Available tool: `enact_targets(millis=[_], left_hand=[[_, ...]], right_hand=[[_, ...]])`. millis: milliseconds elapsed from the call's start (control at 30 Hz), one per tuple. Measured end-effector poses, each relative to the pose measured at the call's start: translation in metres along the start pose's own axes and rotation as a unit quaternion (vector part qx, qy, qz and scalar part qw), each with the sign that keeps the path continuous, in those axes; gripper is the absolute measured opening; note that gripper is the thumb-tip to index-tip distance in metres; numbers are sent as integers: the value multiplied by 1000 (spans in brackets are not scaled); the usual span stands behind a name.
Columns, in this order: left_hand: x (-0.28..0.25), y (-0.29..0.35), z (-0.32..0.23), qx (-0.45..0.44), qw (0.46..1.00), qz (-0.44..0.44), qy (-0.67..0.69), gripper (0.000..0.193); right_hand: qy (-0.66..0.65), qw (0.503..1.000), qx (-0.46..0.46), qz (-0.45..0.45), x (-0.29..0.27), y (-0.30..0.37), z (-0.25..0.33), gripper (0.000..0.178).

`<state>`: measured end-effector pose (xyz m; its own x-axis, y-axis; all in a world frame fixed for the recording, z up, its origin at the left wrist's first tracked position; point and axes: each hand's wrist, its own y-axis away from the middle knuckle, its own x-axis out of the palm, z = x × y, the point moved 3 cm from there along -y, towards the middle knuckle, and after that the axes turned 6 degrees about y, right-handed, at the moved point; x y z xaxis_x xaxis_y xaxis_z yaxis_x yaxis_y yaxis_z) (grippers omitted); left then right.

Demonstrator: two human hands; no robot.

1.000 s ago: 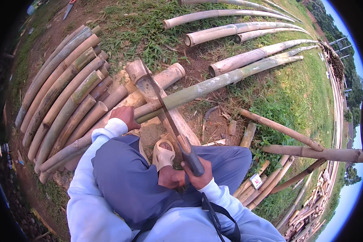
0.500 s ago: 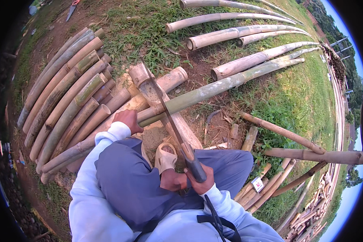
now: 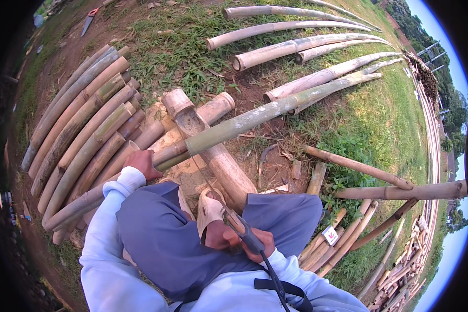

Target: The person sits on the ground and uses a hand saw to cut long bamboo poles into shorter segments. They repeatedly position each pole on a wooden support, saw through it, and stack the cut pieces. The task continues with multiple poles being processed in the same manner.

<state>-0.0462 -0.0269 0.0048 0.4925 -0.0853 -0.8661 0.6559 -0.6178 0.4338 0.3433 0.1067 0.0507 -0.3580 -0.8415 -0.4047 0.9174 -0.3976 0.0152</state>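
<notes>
My left hand point(image 3: 142, 165) is closed over a long bamboo pole point(image 3: 239, 123), which slants from the lower left to the upper right. In my right hand point(image 3: 261, 244), close to my lap, is the dark grip of a saw point(image 3: 238, 223). Its thin blade runs up between my legs and meets the pole just right of my left hand, near a ring-like joint. How deep the blade sits in the bamboo I cannot tell. Under the pole lies a thick notched bamboo piece point(image 3: 226, 174), resting across another bamboo piece point(image 3: 218, 106).
Cut bamboo lengths point(image 3: 83, 119) lie stacked on the left. Long poles point(image 3: 296, 47) stretch away over the grass at the top. A second saw point(image 3: 89, 22) with a red handle lies far left. At right, a bamboo frame point(image 3: 400, 193) stands near several split pieces point(image 3: 343, 242).
My right hand has drawn the saw back toward my body, and its blade now reaches barely past the pole. My left hand stays on the pole. The whole view has shifted slightly.
</notes>
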Motion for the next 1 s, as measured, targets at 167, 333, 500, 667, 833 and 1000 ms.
enact_targets(millis=[167, 333, 500, 667, 833, 1000], left_hand=[[14, 15, 35, 3, 1000, -25, -5, 60], [42, 15, 41, 9, 999, -24, -23, 56], [68, 8, 66, -12, 999, -29, -31, 51], [77, 12, 61, -11, 999, -16, -42, 43], [69, 20, 49, -19, 999, -21, -43, 42], [73, 38, 50, -48, 998, -43, -4, 42]], right_hand=[[-20, 999, -4, 26, 26, 18, -12, 14], [-38, 999, 13, 19, 22, 24, -10, 6], [-46, 998, 31, 26, 25, 37, -18, 11], [7, 1000, -5, -13, 15, 36, 0, 10], [-31, 999, 30, 31, 5, 38, -3, 10], [8, 1000, 1, 21, 4, 31, 2, 14]])
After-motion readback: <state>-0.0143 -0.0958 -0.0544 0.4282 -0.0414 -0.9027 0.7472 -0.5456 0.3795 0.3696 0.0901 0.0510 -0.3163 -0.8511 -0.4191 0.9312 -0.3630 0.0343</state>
